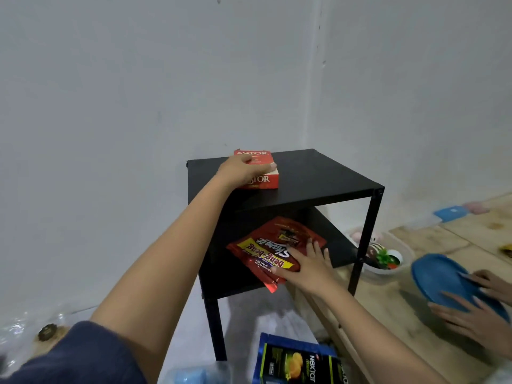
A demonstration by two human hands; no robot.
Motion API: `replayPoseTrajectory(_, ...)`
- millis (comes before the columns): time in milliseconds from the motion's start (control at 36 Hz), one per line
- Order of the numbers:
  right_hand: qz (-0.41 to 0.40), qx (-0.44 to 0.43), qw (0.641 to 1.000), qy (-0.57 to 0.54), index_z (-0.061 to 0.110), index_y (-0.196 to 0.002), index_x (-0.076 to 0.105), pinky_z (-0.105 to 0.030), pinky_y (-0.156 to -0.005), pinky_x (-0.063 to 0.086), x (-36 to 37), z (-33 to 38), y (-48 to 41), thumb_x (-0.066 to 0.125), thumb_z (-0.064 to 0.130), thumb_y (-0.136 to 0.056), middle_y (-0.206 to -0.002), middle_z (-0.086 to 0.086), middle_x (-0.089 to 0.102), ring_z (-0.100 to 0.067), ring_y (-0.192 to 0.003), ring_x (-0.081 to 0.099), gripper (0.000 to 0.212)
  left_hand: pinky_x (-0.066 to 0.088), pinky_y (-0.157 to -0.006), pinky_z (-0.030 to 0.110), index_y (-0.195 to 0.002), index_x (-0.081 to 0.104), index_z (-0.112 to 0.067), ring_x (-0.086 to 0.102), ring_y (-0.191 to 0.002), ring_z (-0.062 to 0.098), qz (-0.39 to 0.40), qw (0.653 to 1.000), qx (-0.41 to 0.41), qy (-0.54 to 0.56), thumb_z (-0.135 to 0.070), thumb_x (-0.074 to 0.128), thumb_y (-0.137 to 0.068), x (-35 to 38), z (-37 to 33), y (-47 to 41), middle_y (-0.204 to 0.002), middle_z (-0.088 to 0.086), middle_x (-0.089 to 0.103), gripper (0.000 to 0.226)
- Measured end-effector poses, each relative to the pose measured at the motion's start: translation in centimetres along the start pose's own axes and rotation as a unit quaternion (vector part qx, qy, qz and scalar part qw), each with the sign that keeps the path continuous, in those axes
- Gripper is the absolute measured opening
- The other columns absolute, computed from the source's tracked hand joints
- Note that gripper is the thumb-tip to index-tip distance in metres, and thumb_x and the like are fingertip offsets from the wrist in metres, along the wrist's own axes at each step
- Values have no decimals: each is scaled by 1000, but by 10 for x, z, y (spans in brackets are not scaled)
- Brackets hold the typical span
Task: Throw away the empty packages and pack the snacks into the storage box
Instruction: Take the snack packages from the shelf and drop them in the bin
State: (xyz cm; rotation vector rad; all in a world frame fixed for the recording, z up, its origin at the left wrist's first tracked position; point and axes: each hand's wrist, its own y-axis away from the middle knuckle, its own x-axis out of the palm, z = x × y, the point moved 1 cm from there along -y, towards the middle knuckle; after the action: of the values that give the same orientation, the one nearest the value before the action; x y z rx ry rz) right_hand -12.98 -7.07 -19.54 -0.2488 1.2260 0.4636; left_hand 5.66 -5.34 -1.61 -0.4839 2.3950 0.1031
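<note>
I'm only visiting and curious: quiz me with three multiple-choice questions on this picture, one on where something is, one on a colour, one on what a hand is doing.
1. Where is the Astor box?
A) on top of the black table
B) on the lower shelf
C) on the floor

2. What is the main colour of the Nextar bag?
A) pink
B) blue
C) white

3. How does the right hand meet the Beng-Beng bag?
A) flat on it, fingers straight
B) as a closed fist
C) held clear of it

Answers:
1 A: the box sits on the tabletop, gripped by the left hand.
2 B: its edges and top are blue.
3 A: the fingers lie spread on the bag.
</note>
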Motion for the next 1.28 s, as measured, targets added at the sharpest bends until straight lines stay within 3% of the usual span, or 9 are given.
replayPoseTrajectory(306,31,-45,998,-19,39,-146,22,-47,-116,-8,0,0,7,48,72,-78,-159,-10,1,-29,-146,-8,80,35,-92,25,-135,47,-23,47,-109,15,50,997,35,50,-39,66,-83,-11,-1,11,-141,3,45,58)
replayPoseTrajectory(417,17,-68,998,-6,39,-145,24,-43,-116,-8,5,0,10,44,65,-86,-159,-10,2,-26,-146,-7,68,34,-94,29,-134,49,-26,41,-127,22,35,998,52,23,-43,58,-88,-8,-1,14,-145,3,39,50)
replayPoseTrajectory(583,9,-109,992,-59,41,-141,34,-36,-116,-9,8,-7,11,38,61,-89,-159,-6,8,-17,-147,-2,56,36,-105,37,-126,56,-27,43,-129,23,-35,997,61,-41,-60,60,-78,-3,-4,15,-142,0,46,59)
replayPoseTrajectory(667,12,-141,986,-88,44,-135,41,-33,-116,-4,6,-9,13,21,76,-72,-156,5,21,-6,-144,9,74,40,-103,39,-123,59,-23,45,-126,24,-73,994,60,-63,-72,61,-67,3,-8,18,-137,0,52,74)
replayPoseTrajectory(778,-17,-156,983,-95,43,-134,42,-33,-117,2,6,-11,14,42,51,-92,-150,12,33,1,-140,18,43,42,-97,38,-123,59,-24,47,-125,24,-90,992,59,-73,-78,63,-58,8,-10,15,-134,-1,54,85)
replayPoseTrajectory(889,-36,-173,978,-115,42,-132,44,-29,-115,7,9,-12,15,44,44,-92,-145,15,41,10,-129,19,41,41,-95,35,-125,57,-25,45,-125,25,-109,991,57,-55,-64,68,-66,10,-7,12,-137,4,51,72)
replayPoseTrajectory(1028,-57,-185,973,-129,39,-131,46,-30,-116,14,10,-13,22,48,34,-95,-139,16,47,10,-127,25,37,37,-82,27,-119,62,-25,49,-120,23,-122,988,82,-42,-47,67,-75,10,-9,21,-131,3,56,50)
replayPoseTrajectory(1167,-77,-195,968,-138,45,-129,47,-38,-110,33,7,-17,39,48,35,-96,-134,13,54,-3,-130,40,35,43,-85,30,-122,61,-22,52,-118,22,-144,985,89,-24,-49,71,-71,12,-11,38,-132,4,56,59)
replayPoseTrajectory(1278,-98,-207,964,-137,54,-126,46,-32,-102,42,-6,-17,60,46,39,-96,-133,13,55,-3,-126,44,34,47,-77,28,-119,62,-23,57,-109,21,-168,982,92,-5,-51,73,-66,12,-19,63,-125,3,57,61)
